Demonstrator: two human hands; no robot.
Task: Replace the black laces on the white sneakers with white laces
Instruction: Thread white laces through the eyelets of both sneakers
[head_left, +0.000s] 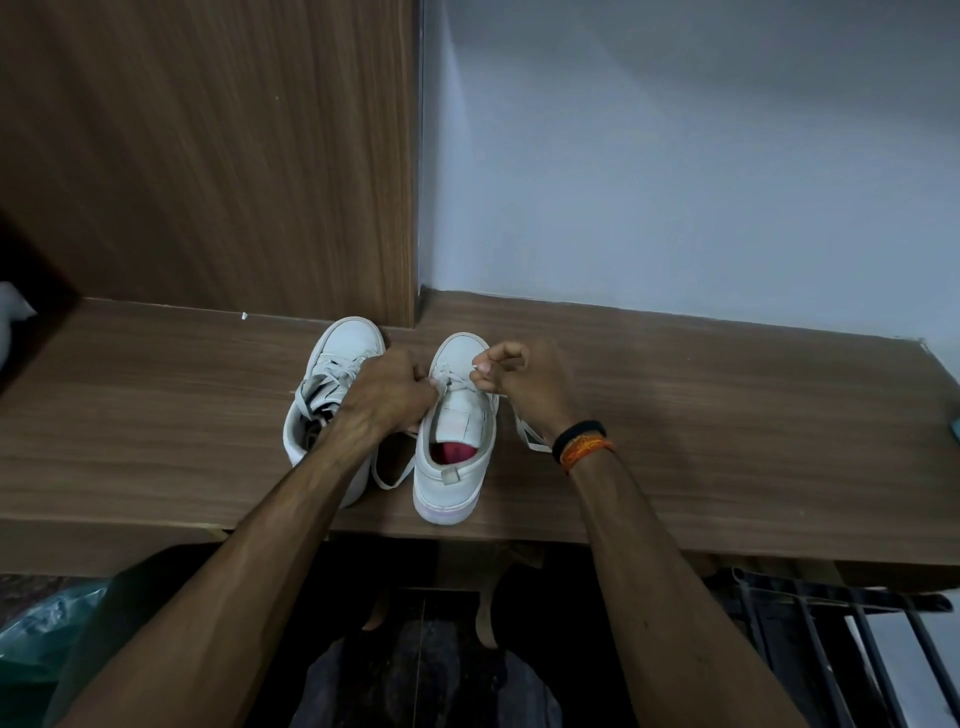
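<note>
Underfoot, so to speak, everything sits on a long brown wood-grain laminate shelf (675, 395) that runs the width of the view. Behind it at eleven o'clock rises a tall wood-grain panel (208, 156); at one o'clock the wall is plain pale grey-blue (675, 156). Below the shelf edge, at five o'clock, dark metal bars (857, 639) slant across a pale floor, and at eight o'clock lies a crumpled greenish plastic bag (47, 629).

No brand name, label text or writing can be read on anything; the red insole of the right shoe shows only a blur.

Two white low-top sneakers stand side by side at the shelf's middle, toes toward twelve o'clock. The left white sneaker (343, 348) carries pale laces bunched over its tongue. The right white sneaker (457, 467) has its heel just at the shelf's front edge, and a white flat lace (452, 382) is threaded through its lowest eyelets, with loose lengths trailing off either side at three and nine o'clock.

Two hands work on the right sneaker. The left hand (389, 395) is curled tight at the eyelets, pinching the lace. The right hand (524, 379) pinches the other lace end between thumb and fingertips, near the toe. Two bands circle the right wrist: a black band (579, 434) and an orange woven thread (587, 451).
</note>
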